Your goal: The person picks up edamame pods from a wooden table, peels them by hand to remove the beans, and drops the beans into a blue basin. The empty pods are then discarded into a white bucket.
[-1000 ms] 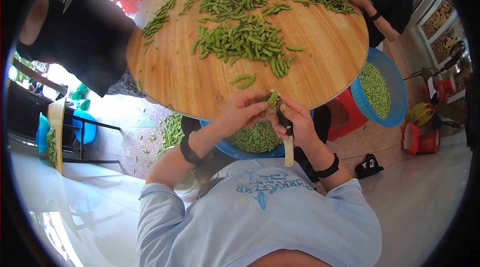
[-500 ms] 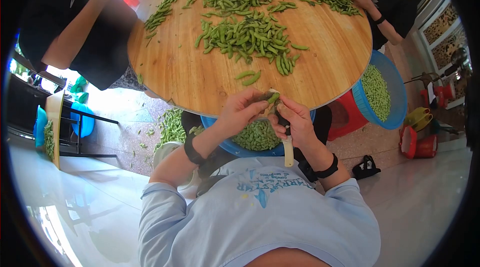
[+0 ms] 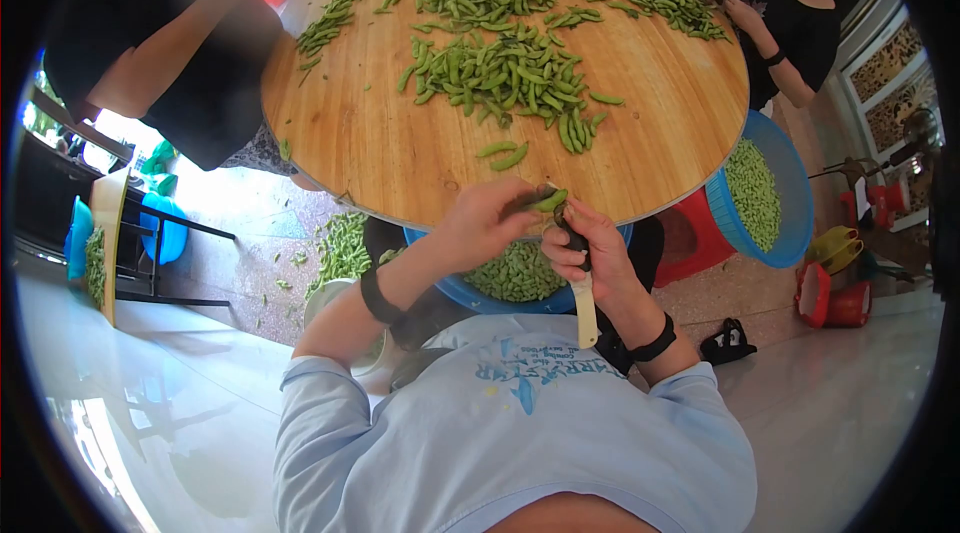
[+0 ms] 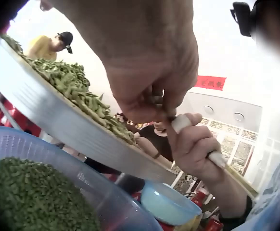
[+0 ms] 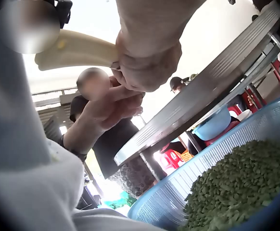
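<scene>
In the head view my left hand pinches a green pod by its left end, just beyond the round table's near edge. Beside it my right hand grips a tool with a dark upper part and a cream lower end that sticks out below the fist. The right fingertips are close to the pod; contact cannot be told. In the left wrist view my left hand covers the pod, with my right hand next to it. The right wrist view shows the cream end out of my right hand.
Green pods lie heaped on the round wooden table. Below my hands stands a blue basket of shelled beans; another blue basket is at the right. People stand or sit on both sides. Pods lie on the floor at the left.
The cream end of the tool has swung a little to the right and down. The pod now lies flatter between my hands. At the left, the other person's arm has moved across their body.
</scene>
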The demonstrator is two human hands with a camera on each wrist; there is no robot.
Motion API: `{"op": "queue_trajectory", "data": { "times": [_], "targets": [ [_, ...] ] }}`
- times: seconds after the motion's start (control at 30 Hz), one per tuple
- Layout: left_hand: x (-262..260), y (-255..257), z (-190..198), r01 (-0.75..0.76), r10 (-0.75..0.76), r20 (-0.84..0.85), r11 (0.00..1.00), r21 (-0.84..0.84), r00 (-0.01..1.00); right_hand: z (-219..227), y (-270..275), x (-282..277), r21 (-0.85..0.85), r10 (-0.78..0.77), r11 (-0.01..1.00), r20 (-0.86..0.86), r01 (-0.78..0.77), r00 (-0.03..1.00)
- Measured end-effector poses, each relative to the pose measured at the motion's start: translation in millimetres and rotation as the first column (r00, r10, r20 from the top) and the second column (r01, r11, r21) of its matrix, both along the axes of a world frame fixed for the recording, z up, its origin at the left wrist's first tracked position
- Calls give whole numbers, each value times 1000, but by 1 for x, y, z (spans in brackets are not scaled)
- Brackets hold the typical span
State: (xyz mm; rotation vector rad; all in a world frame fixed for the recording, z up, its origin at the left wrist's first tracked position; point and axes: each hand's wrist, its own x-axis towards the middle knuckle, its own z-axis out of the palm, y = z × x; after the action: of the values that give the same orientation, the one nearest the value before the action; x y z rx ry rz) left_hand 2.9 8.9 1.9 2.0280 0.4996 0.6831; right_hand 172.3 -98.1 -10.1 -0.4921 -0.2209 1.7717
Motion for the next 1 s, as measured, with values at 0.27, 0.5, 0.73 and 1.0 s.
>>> {"op": "queue_trajectory", "data": {
  "times": [0.27,0.5,0.73,1.0],
  "targets": [
    [0,-12,13,-112,116,13,922,370,993,1,-2,-11,42,-13,999,14,12,1000],
    [-1,-8,14,-37,42,-17,544,-838,999,3,-4,-9,115,-116,990,311,83,943],
    [3,-29,8,-95,78,-139,988,-123,987,-4,2,-12,480,-492,869,865,122,102],
    [0,-41,8,-69,75,-87,994,80,993,4,1,-12,624,-633,772,739,-120,-231]
  ]
}}
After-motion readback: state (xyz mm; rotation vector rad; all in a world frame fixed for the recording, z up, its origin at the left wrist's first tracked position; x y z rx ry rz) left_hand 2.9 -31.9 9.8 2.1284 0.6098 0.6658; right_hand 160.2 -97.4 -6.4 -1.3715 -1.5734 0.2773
